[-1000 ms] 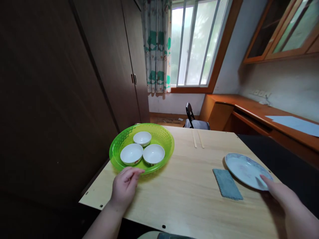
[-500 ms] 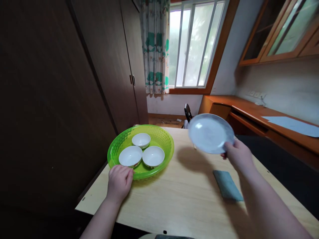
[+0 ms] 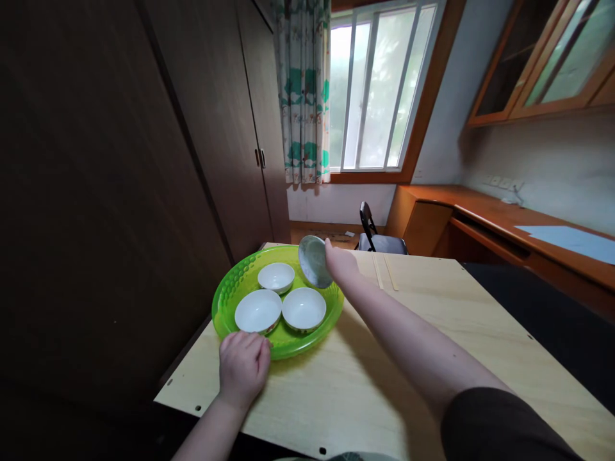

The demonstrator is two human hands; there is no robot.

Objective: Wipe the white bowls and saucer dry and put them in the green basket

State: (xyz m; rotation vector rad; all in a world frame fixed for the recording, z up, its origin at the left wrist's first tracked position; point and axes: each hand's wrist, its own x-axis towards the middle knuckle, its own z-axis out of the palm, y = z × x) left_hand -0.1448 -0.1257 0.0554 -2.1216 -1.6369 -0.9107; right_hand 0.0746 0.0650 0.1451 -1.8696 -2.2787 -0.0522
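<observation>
A green plastic basin (image 3: 293, 351) sits on the table, holding three white bowls: one at the back (image 3: 276, 276), one at the front left (image 3: 258, 310) and one at the front right (image 3: 304, 308). My left hand (image 3: 244, 366) is closed over the basin's near rim. In my right hand (image 3: 340, 261) is a plate (image 3: 314, 261), gripped by its edge and steeply tilted above the right rear part of the basin. Whether the plate touches the basin I cannot tell.
Two light chopsticks (image 3: 384, 272) lie on the wooden table (image 3: 446, 301) beyond my right forearm. Past the far edge stands a folding chair (image 3: 377, 240). A dark wardrobe (image 3: 192, 128) rises on the left, and an orange desk (image 3: 504, 211) runs along the right.
My right hand has carried the plate leftward from over the table's right side to the basin and tilted it. The teal cloth is now hidden behind my right arm. My left hand stays at the rim.
</observation>
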